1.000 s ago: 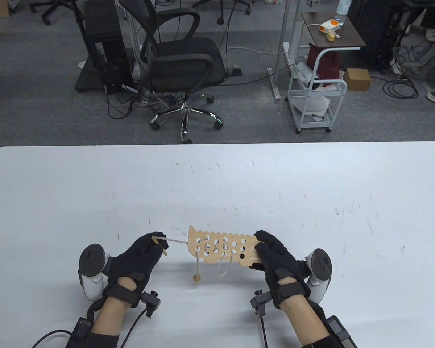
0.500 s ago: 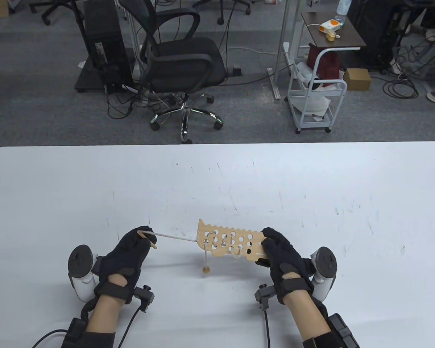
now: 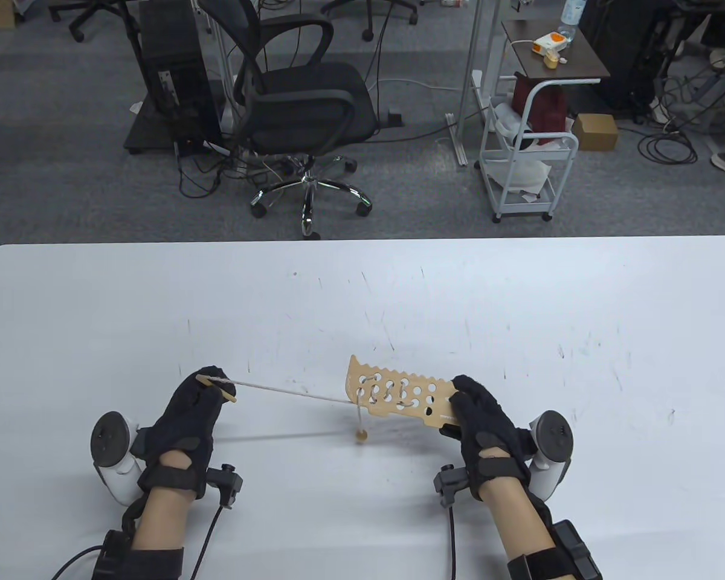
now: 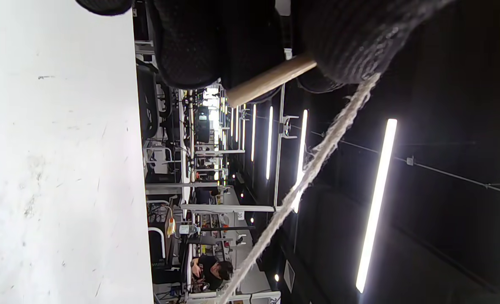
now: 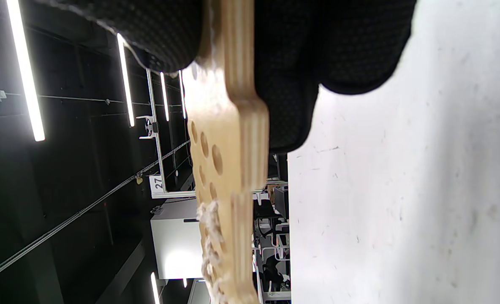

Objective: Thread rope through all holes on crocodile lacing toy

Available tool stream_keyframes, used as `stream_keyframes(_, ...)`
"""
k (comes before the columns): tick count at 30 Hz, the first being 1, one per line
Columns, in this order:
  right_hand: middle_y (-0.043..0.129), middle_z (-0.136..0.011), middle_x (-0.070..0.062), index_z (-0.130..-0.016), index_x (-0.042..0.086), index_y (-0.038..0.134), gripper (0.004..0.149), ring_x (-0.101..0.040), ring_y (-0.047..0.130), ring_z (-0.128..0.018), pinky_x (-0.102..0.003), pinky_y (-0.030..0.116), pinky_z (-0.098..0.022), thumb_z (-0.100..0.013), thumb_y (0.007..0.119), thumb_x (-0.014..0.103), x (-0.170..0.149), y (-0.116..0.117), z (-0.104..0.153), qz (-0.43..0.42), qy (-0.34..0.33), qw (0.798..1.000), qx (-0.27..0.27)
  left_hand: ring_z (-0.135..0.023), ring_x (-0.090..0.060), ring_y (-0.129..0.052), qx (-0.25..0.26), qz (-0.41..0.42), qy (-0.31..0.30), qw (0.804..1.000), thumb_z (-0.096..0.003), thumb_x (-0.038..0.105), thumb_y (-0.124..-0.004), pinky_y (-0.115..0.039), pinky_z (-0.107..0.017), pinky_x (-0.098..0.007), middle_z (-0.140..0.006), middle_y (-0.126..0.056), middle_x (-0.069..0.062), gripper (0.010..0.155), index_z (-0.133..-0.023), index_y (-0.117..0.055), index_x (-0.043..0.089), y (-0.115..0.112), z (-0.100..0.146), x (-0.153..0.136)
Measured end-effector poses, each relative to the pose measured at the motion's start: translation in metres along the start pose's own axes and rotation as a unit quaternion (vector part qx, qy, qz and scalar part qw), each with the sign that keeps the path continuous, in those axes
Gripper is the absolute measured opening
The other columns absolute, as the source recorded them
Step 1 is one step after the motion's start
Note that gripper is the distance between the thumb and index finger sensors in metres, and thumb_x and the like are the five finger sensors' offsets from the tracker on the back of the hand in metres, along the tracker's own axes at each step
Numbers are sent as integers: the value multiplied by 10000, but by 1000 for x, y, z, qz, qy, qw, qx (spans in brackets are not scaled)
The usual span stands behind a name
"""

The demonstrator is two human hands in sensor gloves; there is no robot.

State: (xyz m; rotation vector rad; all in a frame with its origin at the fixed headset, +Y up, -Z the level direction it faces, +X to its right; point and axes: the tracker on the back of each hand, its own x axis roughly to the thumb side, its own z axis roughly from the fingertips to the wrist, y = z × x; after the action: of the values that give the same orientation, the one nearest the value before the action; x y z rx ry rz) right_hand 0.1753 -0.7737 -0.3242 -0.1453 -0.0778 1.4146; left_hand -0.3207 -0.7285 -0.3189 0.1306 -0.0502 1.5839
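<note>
The wooden crocodile lacing board (image 3: pixel 393 393) is lifted off the white table (image 3: pixel 362 290), and my right hand (image 3: pixel 468 402) grips its right end. The board (image 5: pixel 226 169) shows edge-on in the right wrist view, with rope stitches low on it. A pale rope (image 3: pixel 290 393) runs taut from the board's left end to my left hand (image 3: pixel 208 386). That hand pinches the wooden needle (image 3: pixel 216 388) at the rope's end; the needle (image 4: pixel 271 79) and rope (image 4: pixel 309 169) also show in the left wrist view. A wooden bead (image 3: pixel 360 434) hangs on a short rope tail below the board.
Both hands are near the table's front edge. Beyond the far edge stand an office chair (image 3: pixel 302 103), a black computer tower (image 3: pixel 175 72) and a white cart (image 3: pixel 528 151).
My left hand has pulled the needle left and away, drawing the rope longer and taut. My right hand has shifted the board right. The slack loops under the board are gone.
</note>
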Motion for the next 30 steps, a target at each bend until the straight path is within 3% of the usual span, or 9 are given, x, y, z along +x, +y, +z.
stream_keyframes(8, 915, -792, -119, -941, 68, 649, 513, -285, 1025, -573, -432, 810, -432, -493, 767, 288, -1, -1, -1, -1, 0, 1000, -4, -913, -278, -794, 6, -4, 1, 1000, -448, 473, -832, -507, -759, -591, -928, -847, 35, 454, -900, -831, 436, 2, 0, -1)
stream_keyframes(14, 919, -786, -120, -937, 67, 653, 513, -287, 1028, -566, -433, 813, -425, -489, 770, 287, 3, 10, 5, 1, -13, 1000, 19, -850, -280, -851, -12, -16, 5, 1000, -449, 439, -818, -523, -746, -603, -848, -898, 31, 470, -912, -817, 360, -7, -2, -2)
stream_keyframes(22, 922, -783, -118, -934, 66, 657, 512, -284, 1029, -565, -432, 814, -425, -487, 771, 289, 8, 25, 14, -1, -25, 998, 55, -820, -305, -838, -29, -58, 11, 998, -462, 337, -789, -499, -746, -610, -816, -880, 16, 700, -1069, -473, 479, -18, -3, -5)
stream_keyframes(27, 920, -785, -119, -934, 67, 658, 511, -286, 1029, -564, -432, 813, -425, -488, 771, 289, 10, 30, 18, -6, -28, 997, 70, -812, -308, -860, -60, -93, 30, 993, -455, 335, -805, -517, -740, -610, -811, -904, 1, 634, -1039, -598, 465, -26, -4, -8)
stream_keyframes(30, 922, -784, -117, -934, 67, 657, 511, -286, 1029, -565, -433, 813, -424, -488, 771, 289, 11, 34, 21, -10, -29, 996, 81, -792, -289, -922, -62, -121, 34, 990, -442, 351, -844, -568, -725, -601, -799, -961, 16, 589, -1006, -677, 378, -30, -4, -9)
